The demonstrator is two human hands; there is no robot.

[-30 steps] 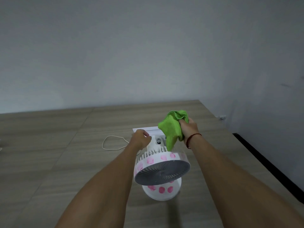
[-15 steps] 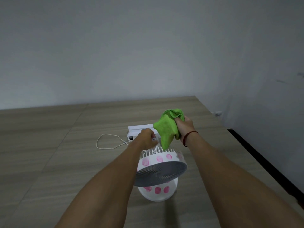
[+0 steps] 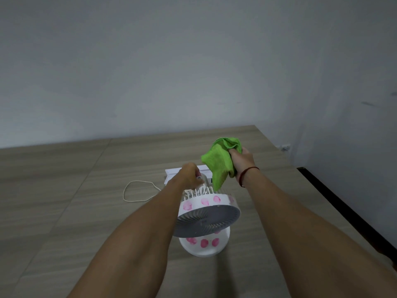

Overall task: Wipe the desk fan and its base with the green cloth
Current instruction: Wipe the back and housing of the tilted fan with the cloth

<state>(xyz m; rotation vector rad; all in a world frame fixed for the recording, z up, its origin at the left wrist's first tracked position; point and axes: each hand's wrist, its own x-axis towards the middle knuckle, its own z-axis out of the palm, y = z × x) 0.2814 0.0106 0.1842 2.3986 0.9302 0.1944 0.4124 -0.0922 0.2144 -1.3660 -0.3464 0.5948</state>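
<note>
The desk fan (image 3: 206, 220) stood on its round base (image 3: 204, 248) on the bench (image 3: 64, 190), directly ahead of me and between my forearms. Its head was tipped so that the grey front grille faced back toward me and somewhat downward. The axis from rear housing to grille therefore ran from the far side toward my body. The white rim and the base both carried pink blotches. My left grip (image 3: 190, 176) was closed over the rear housing, fingers curled round it. The exact contact was hidden under the hand. My right grip (image 3: 242, 162) was closed tightly round the bunched green cloth (image 3: 219, 162), held above and beyond the head, to its right. The loose lower corner of the cloth hung down to the rear ribs (image 3: 197, 192). Whether it touched them could not be determined. The left grip was thus on the fan, and the right was near it but clear of it. In my judgement the next stroke required bringing the cloth downward and toward me onto the ribs and rim, with the left grip bracing the head against tipping. The base appeared not yet cleaned. A white cord (image 3: 124, 191) lay looped on the bench at left, and a white box (image 3: 171, 172) lay just behind the fan.
</note>
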